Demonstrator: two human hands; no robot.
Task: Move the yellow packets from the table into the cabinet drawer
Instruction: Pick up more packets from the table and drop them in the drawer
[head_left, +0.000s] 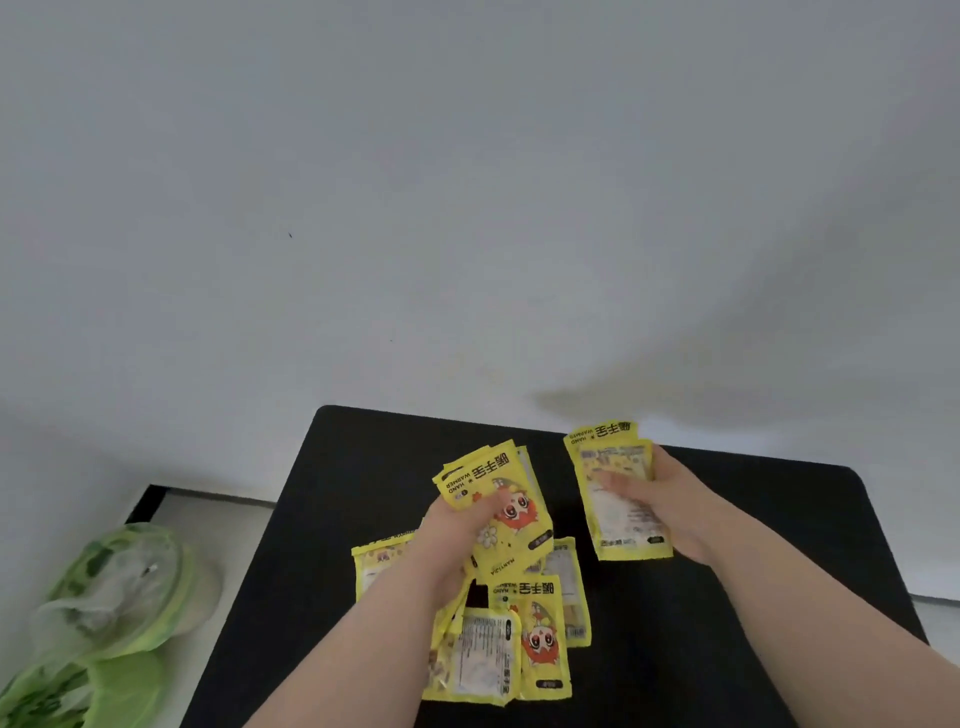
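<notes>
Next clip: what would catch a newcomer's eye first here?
Bright yellow on the black table: the left hand grips a bunch of packets at centre, the right hand a second bunch beside it. A loose pile lies below them, and a green bag sits lower left.

Soft even daylight, mild blur, wide-angle bending at edges

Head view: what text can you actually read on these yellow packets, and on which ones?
"HAND WARMER", upside down: front packet gripped by the left hand.
"MANYIJIA": same packet, lower edge.
"HAND WARMER": rear packet held by the right hand.
"HAND WARMER": face-up packet on the table.
Large Chinese title beside each: seems to read "暖手宝".
Fine print on the white-backed packet: too blurred to read.
</notes>
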